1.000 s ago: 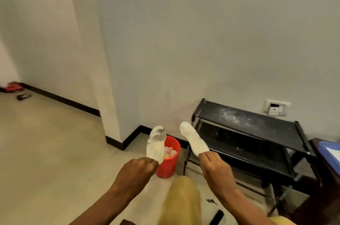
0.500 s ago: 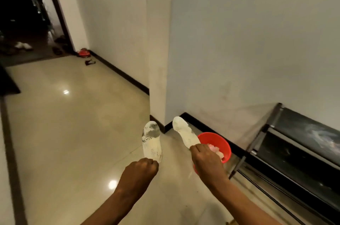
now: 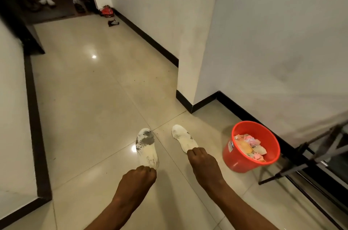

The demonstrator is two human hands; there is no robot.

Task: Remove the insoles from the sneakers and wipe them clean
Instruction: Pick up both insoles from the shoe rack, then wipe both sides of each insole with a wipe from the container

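Two white insoles are held out in front of me above the tiled floor. My left hand (image 3: 139, 179) grips the heel end of the left insole (image 3: 146, 147), whose toe end is smeared dark grey. My right hand (image 3: 202, 162) pinches the heel end of the right insole (image 3: 183, 138), which carries fainter grey marks. Both insoles point away from me, toes forward, a hand's width apart. No sneakers show in this view.
A red bucket (image 3: 237, 162) with crumpled coloured scraps stands on the floor at the right, by the wall. A black metal rack (image 3: 308, 158) fills the lower right. A wall corner with dark skirting (image 3: 185, 101) juts out ahead. A tiled corridor runs away to a dark doorway with shoes (image 3: 47, 1).
The view has swung left and down, from the rack and wall to the corridor floor. Both hands keep hold of their insoles; the bucket now lies to the right.
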